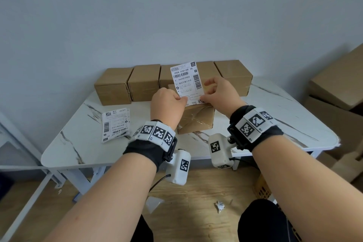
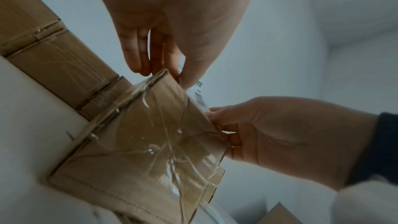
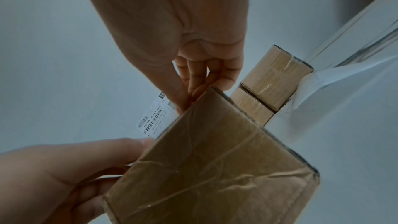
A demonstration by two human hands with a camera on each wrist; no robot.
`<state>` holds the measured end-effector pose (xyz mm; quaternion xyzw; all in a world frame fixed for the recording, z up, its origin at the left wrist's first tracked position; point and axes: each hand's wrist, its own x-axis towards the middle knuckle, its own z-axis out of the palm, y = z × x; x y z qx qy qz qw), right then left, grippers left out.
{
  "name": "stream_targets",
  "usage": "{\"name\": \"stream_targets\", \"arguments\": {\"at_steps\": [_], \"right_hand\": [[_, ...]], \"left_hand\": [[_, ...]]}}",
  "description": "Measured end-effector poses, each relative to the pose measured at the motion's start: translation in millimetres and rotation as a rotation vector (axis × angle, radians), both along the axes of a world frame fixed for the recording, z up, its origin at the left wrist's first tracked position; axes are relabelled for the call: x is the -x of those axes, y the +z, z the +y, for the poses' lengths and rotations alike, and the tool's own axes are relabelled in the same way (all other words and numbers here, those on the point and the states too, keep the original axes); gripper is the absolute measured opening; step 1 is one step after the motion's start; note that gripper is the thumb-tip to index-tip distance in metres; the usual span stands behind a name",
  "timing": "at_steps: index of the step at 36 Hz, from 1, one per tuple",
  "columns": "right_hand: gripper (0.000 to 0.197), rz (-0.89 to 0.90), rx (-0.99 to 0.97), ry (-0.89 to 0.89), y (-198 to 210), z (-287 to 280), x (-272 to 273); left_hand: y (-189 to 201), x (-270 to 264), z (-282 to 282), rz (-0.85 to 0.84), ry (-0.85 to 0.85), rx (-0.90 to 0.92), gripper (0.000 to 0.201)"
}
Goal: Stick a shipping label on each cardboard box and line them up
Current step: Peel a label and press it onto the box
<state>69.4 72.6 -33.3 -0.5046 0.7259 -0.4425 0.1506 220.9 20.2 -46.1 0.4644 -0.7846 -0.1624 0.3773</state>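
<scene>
A taped cardboard box (image 1: 196, 120) stands on the white marble table (image 1: 82, 143), in front of a row of several plain boxes (image 1: 145, 82) along the wall. A white shipping label (image 1: 185, 78) stands upright over the front box's near top edge. My left hand (image 1: 183, 101) pinches the label's lower left corner, and my right hand (image 1: 205, 97) pinches its lower right corner. In the left wrist view the left hand (image 2: 170, 72) meets the box (image 2: 150, 142) at its top edge by the label (image 2: 199, 98). The right wrist view shows the right hand (image 3: 191, 96), label (image 3: 155, 118) and box (image 3: 215, 159).
A stack of spare labels (image 1: 115, 124) lies on the table's left side. Large cardboard cartons (image 1: 337, 88) are piled on the floor at the right. A yellow basket (image 1: 262, 186) sits under the table, and paper scraps (image 1: 220, 205) lie on the wooden floor.
</scene>
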Motion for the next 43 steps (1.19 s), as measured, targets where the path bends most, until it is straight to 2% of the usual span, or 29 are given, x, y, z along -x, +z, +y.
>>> {"name": "stream_targets", "arguments": {"at_steps": [3,6,18,22,26,31,38,43], "right_hand": [[0.040,0.044,0.004,-0.006,-2,0,-1],[0.040,0.075,0.003,-0.011,-2,0,-2],[0.035,0.064,0.050,-0.036,-10,0,-7],[0.040,0.011,0.056,-0.053,-10,0,-5],[0.034,-0.078,0.032,-0.047,-11,2,-3],[0.028,-0.116,0.021,-0.030,-13,3,-9],[0.014,-0.099,0.029,-0.065,-17,5,-11],[0.029,-0.026,0.035,-0.071,-18,8,-15]], "left_hand": [[-2,0,2,-0.015,0.004,0.040,0.042],[-5,0,4,-0.031,0.002,0.072,0.034],[-3,-5,3,-0.104,0.070,0.130,0.029],[-5,-7,3,-0.124,0.019,0.217,0.016],[-7,-5,0,-0.138,-0.047,0.294,0.013],[-9,-7,-2,-0.139,-0.099,0.247,0.021],[-8,-10,-3,-0.033,-0.177,0.102,0.023],[-3,-14,-4,-0.049,-0.182,0.063,0.022]]}}
